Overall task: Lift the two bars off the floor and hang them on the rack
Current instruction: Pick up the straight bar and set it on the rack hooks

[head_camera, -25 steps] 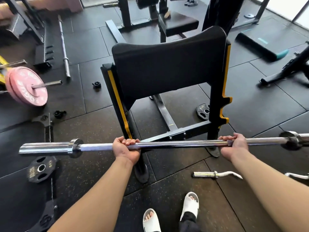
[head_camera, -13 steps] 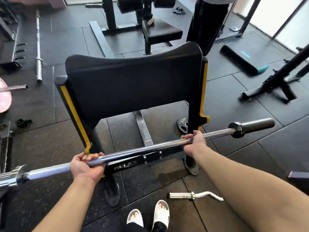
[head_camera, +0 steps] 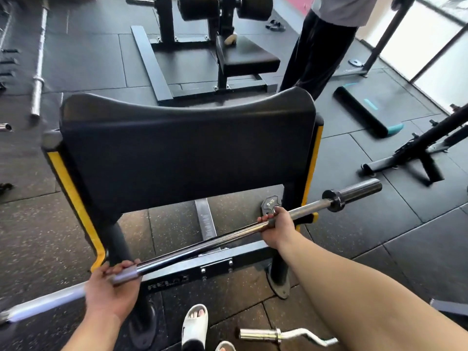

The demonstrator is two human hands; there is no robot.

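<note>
I hold a straight chrome barbell [head_camera: 202,245] off the floor, slanting from lower left up to the right. My left hand [head_camera: 112,291] is closed around it near its left end. My right hand [head_camera: 277,228] grips it near the right collar and sleeve [head_camera: 354,193]. The bar crosses in front of a black padded rack with yellow-edged uprights [head_camera: 76,206]; its right part lies beside the right upright's yellow hook [head_camera: 314,216]. A second, curved chrome bar [head_camera: 286,335] lies on the floor by my white slippers.
A 5 kg plate [head_camera: 269,205] lies by the rack's right foot. Another person [head_camera: 319,46] stands behind the rack. A bench machine [head_camera: 243,57] is farther back, a long bar [head_camera: 38,72] lies on the floor at left, and a black roller [head_camera: 367,112] lies at right.
The view has swung left and closer to the rack. The barbell has tilted from level to left-low, and its right end has moved in beside the right upright.
</note>
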